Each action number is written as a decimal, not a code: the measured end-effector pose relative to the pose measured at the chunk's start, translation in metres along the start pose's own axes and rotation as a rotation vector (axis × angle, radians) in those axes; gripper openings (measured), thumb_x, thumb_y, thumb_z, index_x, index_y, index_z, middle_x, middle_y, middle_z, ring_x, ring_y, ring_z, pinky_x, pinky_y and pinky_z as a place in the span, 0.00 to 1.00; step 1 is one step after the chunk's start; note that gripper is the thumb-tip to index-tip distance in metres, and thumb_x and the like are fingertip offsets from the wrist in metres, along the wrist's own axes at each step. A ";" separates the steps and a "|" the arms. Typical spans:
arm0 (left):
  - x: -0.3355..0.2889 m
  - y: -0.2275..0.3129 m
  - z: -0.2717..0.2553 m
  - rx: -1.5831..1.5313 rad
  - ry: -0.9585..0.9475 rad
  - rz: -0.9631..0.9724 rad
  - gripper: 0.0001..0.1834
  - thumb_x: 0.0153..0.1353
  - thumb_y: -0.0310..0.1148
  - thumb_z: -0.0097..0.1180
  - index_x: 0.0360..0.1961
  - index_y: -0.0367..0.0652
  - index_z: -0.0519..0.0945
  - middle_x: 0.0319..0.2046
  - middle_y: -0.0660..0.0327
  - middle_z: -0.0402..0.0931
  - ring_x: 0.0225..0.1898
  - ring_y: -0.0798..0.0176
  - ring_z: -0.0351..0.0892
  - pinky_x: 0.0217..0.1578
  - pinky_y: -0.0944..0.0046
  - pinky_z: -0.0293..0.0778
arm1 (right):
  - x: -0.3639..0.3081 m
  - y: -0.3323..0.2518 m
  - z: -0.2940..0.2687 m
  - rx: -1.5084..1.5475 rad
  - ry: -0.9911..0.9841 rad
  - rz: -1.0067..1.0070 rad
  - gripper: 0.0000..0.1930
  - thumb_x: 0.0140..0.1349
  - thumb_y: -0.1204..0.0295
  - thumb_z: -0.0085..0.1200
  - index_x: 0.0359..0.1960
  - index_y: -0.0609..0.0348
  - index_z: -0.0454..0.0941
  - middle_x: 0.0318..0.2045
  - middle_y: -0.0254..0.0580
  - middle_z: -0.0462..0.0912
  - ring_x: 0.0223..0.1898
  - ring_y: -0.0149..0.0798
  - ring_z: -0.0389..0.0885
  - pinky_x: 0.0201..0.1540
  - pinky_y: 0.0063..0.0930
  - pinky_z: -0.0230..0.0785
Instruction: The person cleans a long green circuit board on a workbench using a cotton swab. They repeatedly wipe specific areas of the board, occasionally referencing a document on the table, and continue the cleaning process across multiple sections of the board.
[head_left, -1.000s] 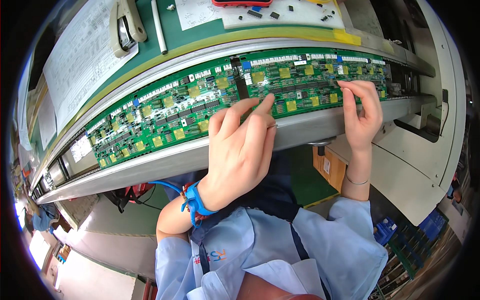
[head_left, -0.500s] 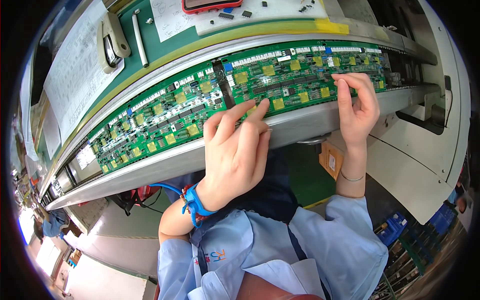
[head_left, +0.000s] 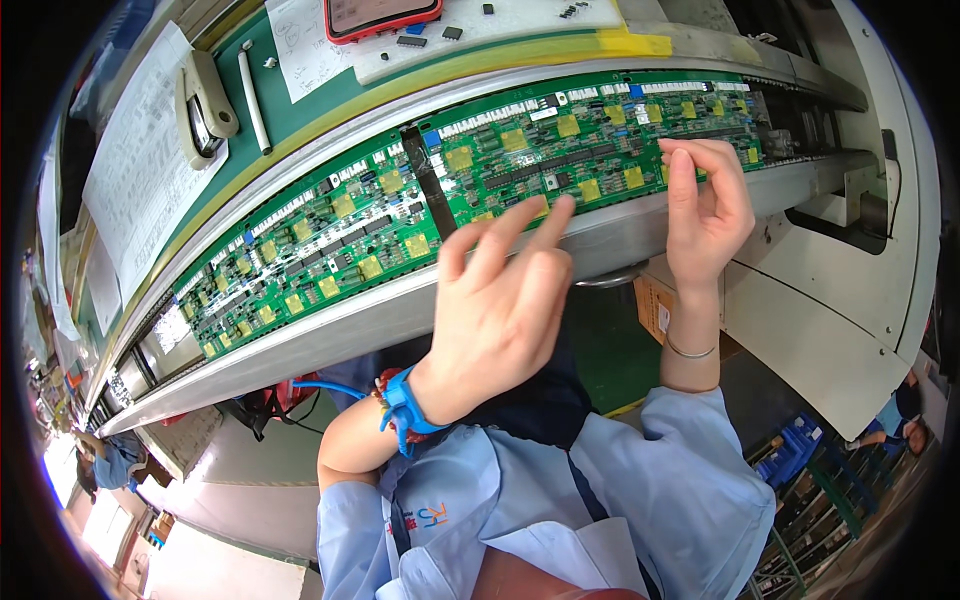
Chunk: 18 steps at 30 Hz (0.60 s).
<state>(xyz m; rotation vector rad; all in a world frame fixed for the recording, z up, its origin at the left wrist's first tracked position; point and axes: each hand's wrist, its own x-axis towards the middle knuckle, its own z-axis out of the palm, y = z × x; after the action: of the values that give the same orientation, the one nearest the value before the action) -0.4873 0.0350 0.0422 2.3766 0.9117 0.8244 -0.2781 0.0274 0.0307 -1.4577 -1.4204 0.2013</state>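
Two populated green circuit boards lie end to end in a metal rail, a left board point(head_left: 310, 246) and a right board point(head_left: 540, 150), with a black strip point(head_left: 429, 185) between them. Both carry chips, white connectors and yellow squares. My left hand point(head_left: 505, 300), a blue band at its wrist, has its fingers spread over the near edge of the right board, holding nothing that I can see. Farther right, my right hand point(head_left: 708, 205) is closed in a pinch above the same board. Whatever its fingertips hold, if anything, is too small to make out.
The metal rail point(head_left: 300, 330) runs along the boards' near side. Beyond them are a stapler point(head_left: 205, 110), a white stick point(head_left: 254, 102), paper sheets point(head_left: 135, 165), a red-framed device point(head_left: 382, 15) and a white slab with loose chips point(head_left: 500, 45). A pale machine housing point(head_left: 820, 310) stands right.
My left hand has slid to the right along the near edge of the right board. My right hand keeps its pinch at about the same place. The whole view has shifted slightly.
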 end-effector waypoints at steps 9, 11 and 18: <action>0.005 0.003 0.012 -0.033 0.005 0.003 0.09 0.52 0.24 0.57 0.34 0.41 0.72 0.52 0.53 0.76 0.55 0.52 0.71 0.52 0.54 0.63 | -0.002 0.001 0.001 0.066 0.041 0.060 0.02 0.60 0.81 0.55 0.33 0.68 0.79 0.33 0.40 0.81 0.33 0.30 0.75 0.39 0.21 0.68; 0.003 0.002 0.007 -0.098 0.063 0.001 0.09 0.52 0.23 0.59 0.34 0.41 0.73 0.51 0.54 0.77 0.52 0.52 0.73 0.50 0.54 0.63 | -0.002 0.001 0.001 0.072 0.050 0.059 0.02 0.60 0.81 0.55 0.33 0.68 0.79 0.33 0.41 0.82 0.33 0.30 0.75 0.39 0.21 0.68; -0.019 -0.017 -0.015 -0.309 0.227 -0.009 0.14 0.47 0.16 0.59 0.36 0.37 0.74 0.43 0.52 0.81 0.40 0.53 0.76 0.38 0.60 0.70 | -0.001 -0.003 0.004 0.037 -0.011 0.069 0.02 0.59 0.81 0.55 0.33 0.67 0.79 0.32 0.39 0.81 0.33 0.30 0.75 0.39 0.21 0.68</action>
<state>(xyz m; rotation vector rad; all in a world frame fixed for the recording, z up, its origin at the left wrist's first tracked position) -0.5165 0.0363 0.0359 2.0403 0.8119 1.1595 -0.2829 0.0284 0.0303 -1.4781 -1.3695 0.2777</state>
